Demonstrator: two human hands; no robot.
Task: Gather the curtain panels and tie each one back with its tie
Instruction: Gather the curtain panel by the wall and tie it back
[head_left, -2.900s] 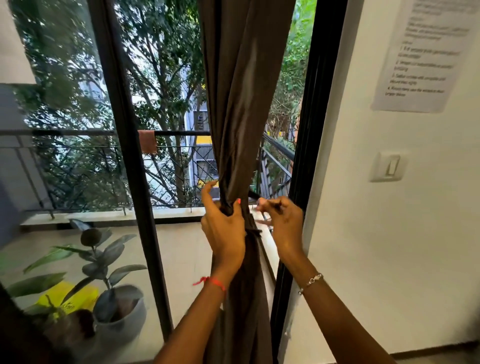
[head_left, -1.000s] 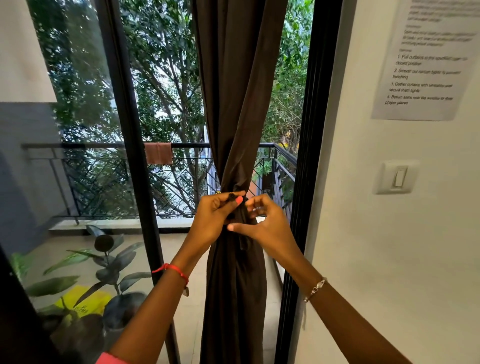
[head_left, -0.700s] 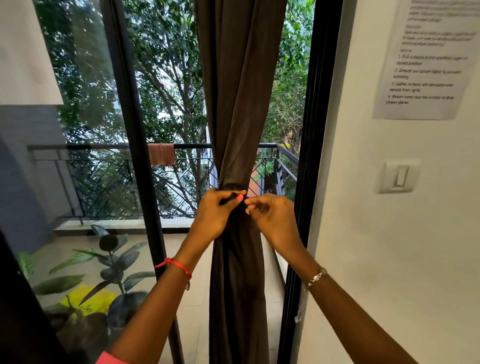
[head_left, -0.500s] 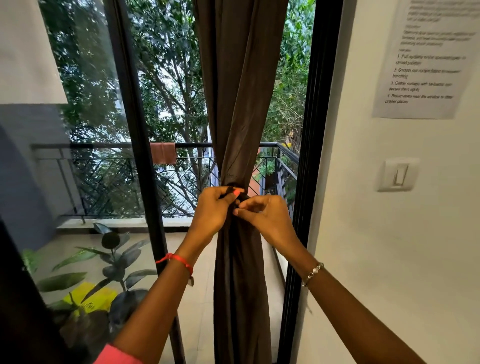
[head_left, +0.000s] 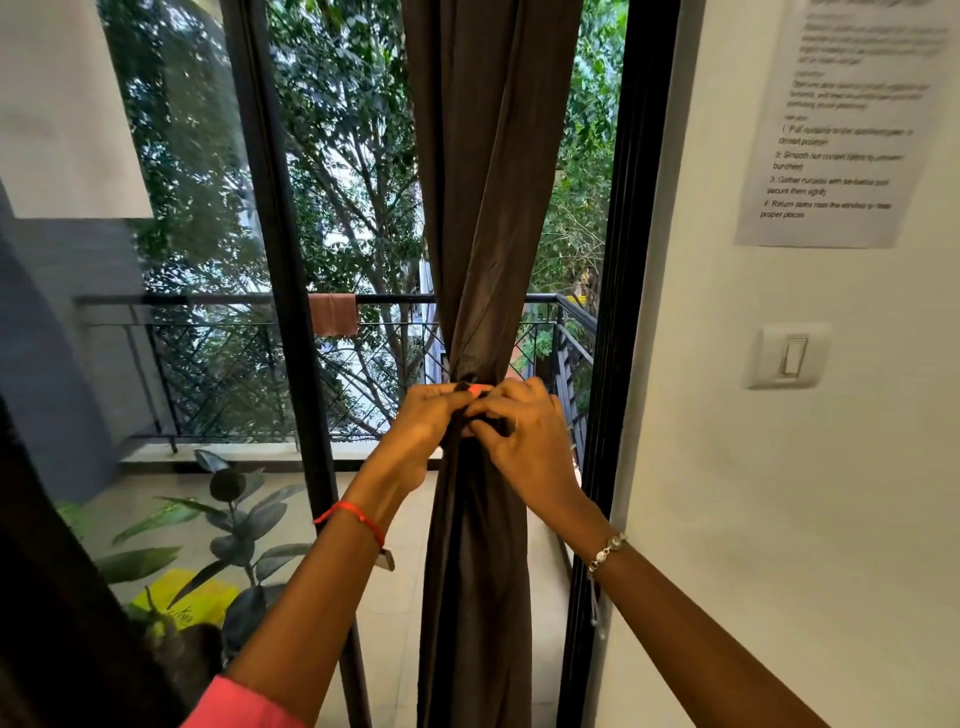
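Note:
A dark brown curtain panel (head_left: 483, 208) hangs in front of the glass door, gathered into a narrow bunch at its middle. A dark tie (head_left: 470, 378) wraps the bunch there, mostly hidden by my fingers. My left hand (head_left: 423, 426) pinches the tie from the left side of the bunch. My right hand (head_left: 524, 441) meets it from the right, fingers curled on the tie ends in front of the fabric. Below the hands the curtain falls straight down.
A black door frame (head_left: 618, 312) stands just right of the curtain, another black post (head_left: 280, 312) to the left. The white wall carries a light switch (head_left: 789, 356) and a printed sheet (head_left: 841, 130). A potted plant (head_left: 228, 525) sits outside on the balcony with a railing (head_left: 208, 301).
Both hands stayed at the gathered middle, working the tie ends; earlier my left hand gripped the bunch while the right held a tie end to the side. The view shifted slightly.

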